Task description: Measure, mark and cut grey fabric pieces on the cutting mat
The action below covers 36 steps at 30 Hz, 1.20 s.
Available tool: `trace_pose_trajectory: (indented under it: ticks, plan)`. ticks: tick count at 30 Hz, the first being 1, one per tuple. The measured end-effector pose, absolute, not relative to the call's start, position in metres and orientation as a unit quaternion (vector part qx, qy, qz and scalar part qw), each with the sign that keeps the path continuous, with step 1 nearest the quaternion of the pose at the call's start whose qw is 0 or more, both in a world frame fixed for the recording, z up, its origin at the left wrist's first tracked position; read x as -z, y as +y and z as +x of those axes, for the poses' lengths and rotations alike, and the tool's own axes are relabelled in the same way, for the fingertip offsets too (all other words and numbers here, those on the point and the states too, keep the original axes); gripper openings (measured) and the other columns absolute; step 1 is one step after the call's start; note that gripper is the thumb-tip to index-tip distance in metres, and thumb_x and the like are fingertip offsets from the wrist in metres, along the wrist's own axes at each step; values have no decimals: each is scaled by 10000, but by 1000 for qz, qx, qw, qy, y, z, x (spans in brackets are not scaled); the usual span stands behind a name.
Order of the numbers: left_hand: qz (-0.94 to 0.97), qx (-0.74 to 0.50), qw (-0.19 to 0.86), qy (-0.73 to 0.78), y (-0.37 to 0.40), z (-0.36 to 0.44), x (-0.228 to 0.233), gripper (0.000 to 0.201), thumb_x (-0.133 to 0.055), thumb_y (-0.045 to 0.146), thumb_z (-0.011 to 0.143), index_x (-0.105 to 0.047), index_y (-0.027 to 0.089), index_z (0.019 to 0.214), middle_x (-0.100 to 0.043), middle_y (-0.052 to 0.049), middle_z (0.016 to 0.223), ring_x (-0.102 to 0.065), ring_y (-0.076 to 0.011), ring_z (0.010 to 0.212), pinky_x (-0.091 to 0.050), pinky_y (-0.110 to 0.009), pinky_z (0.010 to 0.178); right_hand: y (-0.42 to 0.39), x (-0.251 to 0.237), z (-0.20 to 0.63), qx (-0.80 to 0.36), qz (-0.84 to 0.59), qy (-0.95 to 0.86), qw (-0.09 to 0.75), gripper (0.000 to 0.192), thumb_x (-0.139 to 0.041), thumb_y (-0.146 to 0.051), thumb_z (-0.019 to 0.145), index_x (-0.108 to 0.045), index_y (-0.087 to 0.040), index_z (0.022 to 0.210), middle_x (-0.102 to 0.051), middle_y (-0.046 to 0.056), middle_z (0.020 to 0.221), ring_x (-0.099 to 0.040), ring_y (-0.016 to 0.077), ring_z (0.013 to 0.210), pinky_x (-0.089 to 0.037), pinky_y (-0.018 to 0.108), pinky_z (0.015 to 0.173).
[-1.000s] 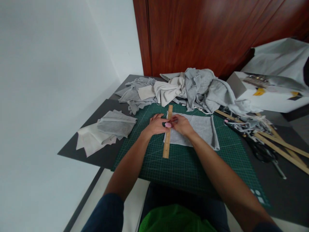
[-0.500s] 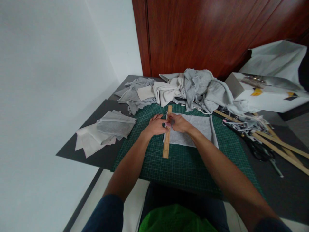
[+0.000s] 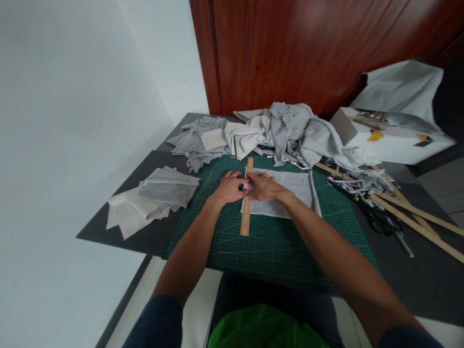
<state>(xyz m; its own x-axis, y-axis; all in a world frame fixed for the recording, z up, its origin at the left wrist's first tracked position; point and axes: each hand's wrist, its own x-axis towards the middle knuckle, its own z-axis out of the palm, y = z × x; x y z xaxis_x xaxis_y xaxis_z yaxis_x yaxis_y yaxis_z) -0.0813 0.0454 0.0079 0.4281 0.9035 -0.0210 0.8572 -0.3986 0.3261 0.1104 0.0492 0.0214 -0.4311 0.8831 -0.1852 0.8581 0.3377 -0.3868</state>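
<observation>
Left hand (image 3: 227, 188) lies flat on one ruler (image 3: 246, 209); right hand (image 3: 264, 187) pinches one pink chalk (image 3: 248, 186) at the cloth (image 3: 286, 191) edge.

Dark table (image 3: 416, 285), green cutting mat (image 3: 275, 246), fabric pile (image 3: 275, 130), scissors (image 3: 384, 223)

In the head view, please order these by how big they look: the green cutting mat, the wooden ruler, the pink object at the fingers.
1. green cutting mat
2. wooden ruler
3. pink object, partly hidden between the left hand and right hand
</observation>
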Motion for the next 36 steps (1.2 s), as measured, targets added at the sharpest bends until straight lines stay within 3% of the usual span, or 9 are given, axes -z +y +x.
trace_pose_trajectory:
  ticks: [9, 17, 19, 22, 25, 27, 30, 36]
  plan:
    - [857, -113, 143, 482, 44, -82, -4, 265, -599, 357, 1027, -826, 364, 1164, -617, -24, 1506, -381, -309, 1516, -337, -524, 1238, 49, -9, 110, -233, -553, -798, 61, 887, -877, -470, 780, -411, -254, 1503, -608, 161, 1490, -380, 413, 1518, -361, 610, 1147]
    - [838, -231, 212, 446, 55, -91, 4, 284, -544, 271, 1017, -826, 256, 1051, -769, -52, 1271, -631, -209, 1282, -413, -410, 1205, 47, -13, 111, -237, -550, -799, 54, 870, -868, -489, 795, -423, -237, 1500, -580, 182, 1520, -372, 393, 1533, -339, 595, 1176]
    - [786, -296, 240, 487, 60, -91, 2, 286, -527, 267, 1007, -807, 217, 1041, -791, -59, 1207, -679, -201, 1198, -473, -364, 1142, 47, -15, 111, -238, -550, -799, 48, 899, -863, -496, 802, -405, -230, 1529, -552, 197, 1549, -348, 392, 1552, -325, 601, 1190]
    - [687, -369, 270, 565, 70, -84, -4, 278, -528, 295, 992, -771, 166, 954, -804, -59, 992, -723, -188, 969, -559, -278, 892, 46, -19, 111, -237, -548, -802, 39, 933, -868, -497, 802, -392, -231, 1560, -533, 211, 1570, -329, 399, 1566, -318, 616, 1196]
    - [608, -391, 333, 606, 83, -66, -13, 266, -535, 296, 975, -724, 153, 854, -749, -44, 782, -676, -147, 707, -472, -216, 604, 45, -22, 110, -238, -548, -801, 37, 939, -871, -468, 808, -391, -229, 1579, -532, 215, 1578, -314, 405, 1576, -323, 624, 1197]
    - [570, -394, 403, 598, 91, -51, -16, 240, -542, 282, 960, -705, 148, 845, -749, -50, 791, -623, -117, 595, -373, -204, 497, 44, -23, 109, -240, -552, -798, 35, 960, -873, -444, 811, -377, -210, 1598, -526, 222, 1587, -307, 405, 1582, -321, 619, 1206]
    - [543, -384, 444, 600, 101, -32, -15, 202, -573, 248, 926, -685, 140, 798, -750, -62, 795, -588, -99, 527, -344, -207, 467, 43, -25, 108, -244, -553, -796, 37, 979, -869, -439, 817, -358, -204, 1618, -524, 218, 1596, -296, 407, 1589, -306, 623, 1219]
    - [566, -342, 357, 659, 110, -29, -5, 245, -523, 220, 954, -678, 142, 781, -634, -25, 600, -595, -130, 497, -396, -219, 481, 44, -22, 108, -244, -554, -795, 42, 1037, -862, -461, 818, -298, -220, 1655, -492, 214, 1633, -286, 416, 1594, -296, 635, 1214]
